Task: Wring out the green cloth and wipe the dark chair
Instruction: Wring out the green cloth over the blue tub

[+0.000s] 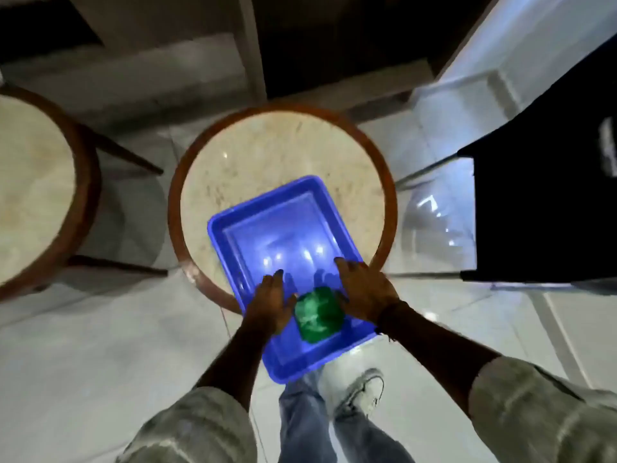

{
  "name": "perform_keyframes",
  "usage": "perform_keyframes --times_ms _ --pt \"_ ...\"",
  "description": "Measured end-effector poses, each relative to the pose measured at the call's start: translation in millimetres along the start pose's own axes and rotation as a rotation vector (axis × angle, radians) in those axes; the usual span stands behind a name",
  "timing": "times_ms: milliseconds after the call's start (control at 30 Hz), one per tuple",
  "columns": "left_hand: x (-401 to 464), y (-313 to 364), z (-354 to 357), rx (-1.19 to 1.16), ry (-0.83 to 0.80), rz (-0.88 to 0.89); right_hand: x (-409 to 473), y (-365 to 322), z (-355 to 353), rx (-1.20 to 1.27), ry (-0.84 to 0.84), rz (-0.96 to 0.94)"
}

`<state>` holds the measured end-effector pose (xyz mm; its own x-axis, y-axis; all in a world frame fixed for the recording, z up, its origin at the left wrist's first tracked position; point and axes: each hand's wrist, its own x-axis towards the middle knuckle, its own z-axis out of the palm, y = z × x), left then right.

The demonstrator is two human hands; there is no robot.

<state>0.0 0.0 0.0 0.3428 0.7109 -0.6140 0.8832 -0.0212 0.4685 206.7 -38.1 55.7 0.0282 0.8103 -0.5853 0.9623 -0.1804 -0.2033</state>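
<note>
The green cloth (319, 314) lies bunched in the near end of a blue plastic tub (233, 235), which holds water and sits on a round marble-topped table (277, 152). My left hand (272, 304) is just left of the cloth, fingers spread over the water, its edge close to the cloth. On the cloth's right side my right hand (365, 289) hovers with fingers apart. Neither hand grips the cloth. The dark chair (547, 195) stands to the right of the table.
A second round marble table (33, 182) with a wooden rim stands at the left. The tub overhangs the near edge of its table. My legs and a white shoe (360, 392) are on the glossy tiled floor below.
</note>
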Motion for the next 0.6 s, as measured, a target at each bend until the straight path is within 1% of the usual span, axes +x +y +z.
perform_keyframes --times_ms 67,200,267,333,433,533,600 --pt "11 -9 29 -0.145 -0.059 -0.116 15 -2 33 0.135 -0.071 0.099" --pt "12 -12 65 -0.4 -0.069 -0.406 25 -9 81 0.283 -0.19 0.276" --pt "12 -10 74 -0.523 -0.046 -0.474 27 -14 93 0.371 -0.182 0.331" --pt "13 -9 80 -0.6 -0.069 -0.539 31 -15 98 0.512 -0.175 0.426" --pt "14 -9 76 -0.683 -0.099 -0.548 36 -11 96 0.681 -0.199 0.552" --pt "10 0 52 -0.938 -0.136 -0.49 31 -4 79 0.819 -0.247 0.571" --pt "6 9 26 -1.001 -0.218 -0.44 17 1 62 1.031 -0.203 0.582"
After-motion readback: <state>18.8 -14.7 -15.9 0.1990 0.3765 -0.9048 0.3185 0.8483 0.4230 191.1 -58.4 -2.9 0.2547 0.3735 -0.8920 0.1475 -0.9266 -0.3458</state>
